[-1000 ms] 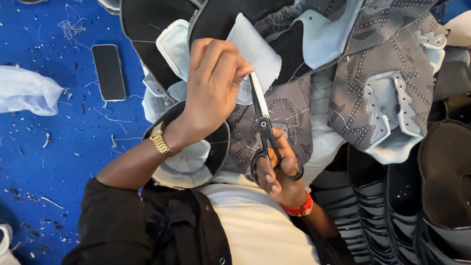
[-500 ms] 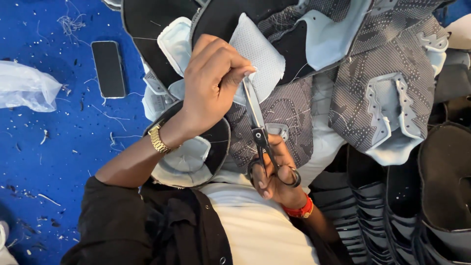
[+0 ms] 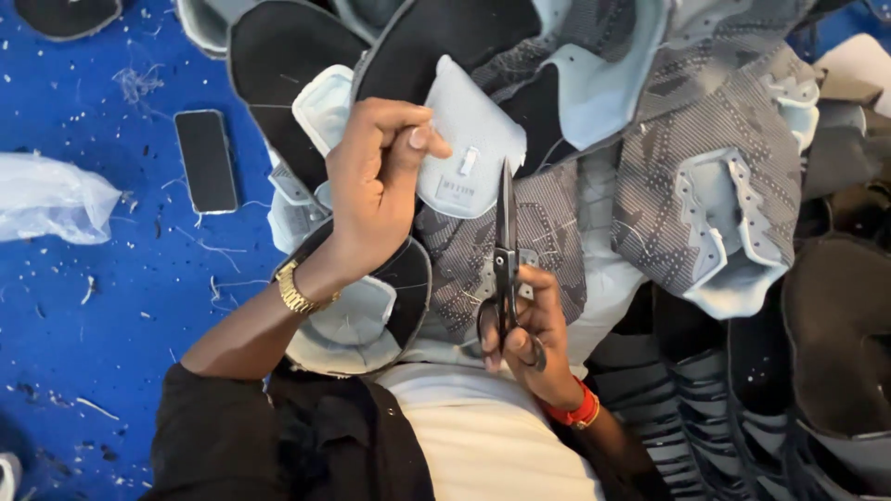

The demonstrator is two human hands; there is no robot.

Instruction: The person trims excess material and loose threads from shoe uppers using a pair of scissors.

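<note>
The left hand is pinching the pale blue padded tongue of a grey knit shoe upper, thumb on top and fingers curled beneath, holding it lifted off the heap. Just to the right of that grip, the right hand is grasping black scissors by the loops, with the blades pointing up and lying close together at the tongue's lower edge; whether they are biting a thread or only resting there is hard to tell from this angle. Below the left wrist, with its gold watch, another upper is lying on the lap. Well left of the grip, a dark phone and a clear plastic bag are sitting on the blue table. The likely risk: the blade tips are standing near the pinching thumb, so a slip could nick it, and cutting too deep could slice the tongue fabric or stitching rather than a stray thread.
</note>
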